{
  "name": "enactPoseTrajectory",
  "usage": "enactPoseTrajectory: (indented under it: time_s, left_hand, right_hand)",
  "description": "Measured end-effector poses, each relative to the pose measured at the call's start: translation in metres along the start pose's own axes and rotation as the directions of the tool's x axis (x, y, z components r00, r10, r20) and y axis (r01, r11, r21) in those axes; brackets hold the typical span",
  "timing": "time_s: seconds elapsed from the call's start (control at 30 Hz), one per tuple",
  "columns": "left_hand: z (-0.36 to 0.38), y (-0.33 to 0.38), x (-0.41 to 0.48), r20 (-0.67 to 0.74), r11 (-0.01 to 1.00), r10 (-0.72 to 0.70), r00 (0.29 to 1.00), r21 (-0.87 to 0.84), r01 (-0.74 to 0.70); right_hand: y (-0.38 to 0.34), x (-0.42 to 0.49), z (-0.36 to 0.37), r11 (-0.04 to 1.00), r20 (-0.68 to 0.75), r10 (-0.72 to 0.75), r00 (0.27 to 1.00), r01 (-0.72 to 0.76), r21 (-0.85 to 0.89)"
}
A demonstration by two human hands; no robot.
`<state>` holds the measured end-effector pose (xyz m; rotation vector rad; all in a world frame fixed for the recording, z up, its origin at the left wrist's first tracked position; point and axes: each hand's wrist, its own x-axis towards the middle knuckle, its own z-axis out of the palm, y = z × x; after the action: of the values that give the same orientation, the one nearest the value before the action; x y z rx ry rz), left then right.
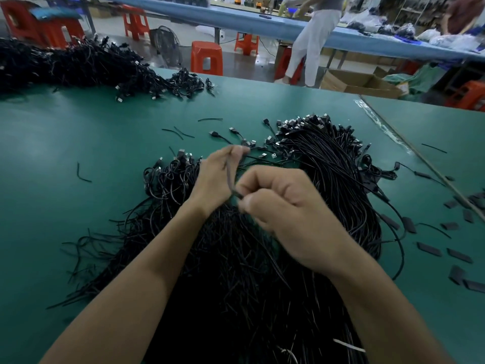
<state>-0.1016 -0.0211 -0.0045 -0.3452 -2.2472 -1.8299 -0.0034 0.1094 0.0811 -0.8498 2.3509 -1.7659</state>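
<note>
— While my left hand (219, 177) and right hand (284, 214) both pinch this black cable (230, 179) above the USB cable heap (330, 169), I'm separating it.
— Next?
— Probably drawing it clear without snagging neighbours.

Smeared by motion at the right hand (286, 214): cannot tell which fingers (258, 181) pinch the thin black cable (230, 177). Hidden behind the left hand (217, 177) along that cable's upper run; cannot tell which plug ends it. Covered by both forearms (147, 271) across the near middle of the cable heap (336, 174), and cut off by the bottom edge below. Cropped at the left edge along the far pile of cables (78, 64). Too small to make out any detail on the plugs (274, 155). Cut off above the waist at the person in white trousers (312, 40); blurred and clipped by the top corner at a second person (464, 14). Sliced by the right edge among the flat black pieces (456, 254) on the surface (78, 206).
</note>
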Motion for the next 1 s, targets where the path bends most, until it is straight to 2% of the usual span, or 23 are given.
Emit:
enactPoseTrajectory:
  time_s: [0.07,0.17,0.23,0.3,0.37,0.4,0.43,0.47,0.53,0.57,0.63,0.77,0.83,0.9,0.93,1.0]
  left_hand:
    - [0.006,0.009,0.004,-0.208,0.993,-0.060,0.976,-0.109,0.038]
    - [0.003,0.016,0.011,-0.443,0.972,-0.125,0.888,-0.234,0.021]
    - [-0.008,0.025,0.012,-0.524,0.968,-0.009,0.852,-0.218,-0.124]
    - [-0.015,0.036,0.011,-0.471,0.960,0.224,0.853,-0.045,-0.277]
    - [-0.015,0.042,0.008,-0.272,0.914,0.403,0.874,0.165,-0.370]
    - [-0.014,0.042,0.007,-0.159,0.869,0.467,0.870,0.267,-0.418]
    - [-0.011,0.041,0.005,-0.049,0.817,0.504,0.862,0.351,-0.458]
    - [-0.008,0.040,0.003,0.053,0.773,0.504,0.862,0.418,-0.478]
    - [-0.002,0.036,0.000,0.207,0.705,0.464,0.862,0.502,-0.500]
    - [0.001,0.034,-0.001,0.255,0.691,0.438,0.862,0.517,-0.505]
    - [0.002,0.031,-0.005,0.287,0.722,0.364,0.886,0.514,-0.463]
    - [-0.006,0.020,-0.002,0.172,0.867,0.228,0.958,0.412,-0.280]
    - [-0.013,0.012,0.002,0.012,0.958,0.123,0.992,0.260,-0.122]
    - [-0.018,0.008,0.004,-0.150,0.997,0.014,0.989,0.076,-0.002]
    - [-0.020,0.007,0.004,-0.213,1.000,0.007,0.977,0.030,-0.001]
    - [-0.023,0.012,0.003,-0.297,0.993,0.099,0.950,0.093,-0.074]
  right_hand:
    - [0.007,-0.004,-0.013,0.998,-0.025,0.053,0.998,-0.053,-0.018]
    - [0.027,-0.010,-0.031,0.930,-0.154,0.171,0.973,-0.211,-0.301]
    - [0.042,-0.013,-0.045,0.799,-0.264,0.270,0.926,-0.368,-0.475]
    - [0.054,-0.014,-0.056,0.650,-0.294,0.395,0.871,-0.491,-0.580]
    - [0.062,-0.012,-0.058,0.507,-0.276,0.463,0.843,-0.506,-0.698]
    - [0.063,-0.010,-0.055,0.468,-0.265,0.461,0.847,-0.486,-0.738]
    - [0.062,-0.008,-0.052,0.473,-0.242,0.440,0.865,-0.452,-0.756]
    - [0.060,-0.007,-0.047,0.546,-0.202,0.405,0.892,-0.413,-0.729]
    - [0.055,-0.002,-0.037,0.788,-0.160,0.327,0.931,-0.362,-0.499]
    - [0.055,-0.001,-0.032,0.865,-0.165,0.287,0.944,-0.329,-0.378]
    - [0.055,0.001,-0.025,0.926,-0.244,0.232,0.942,-0.291,-0.241]
    - [0.059,-0.002,-0.027,0.930,-0.501,0.053,0.864,-0.225,-0.289]
    - [0.059,-0.006,-0.034,0.944,-0.611,0.005,0.791,-0.206,-0.259]
    - [0.062,-0.008,-0.043,0.955,-0.702,0.019,0.712,-0.221,-0.199]
    - [0.064,-0.008,-0.047,0.947,-0.727,0.037,0.685,-0.256,-0.192]
    - [0.068,-0.008,-0.051,0.901,-0.707,0.086,0.702,-0.357,-0.245]
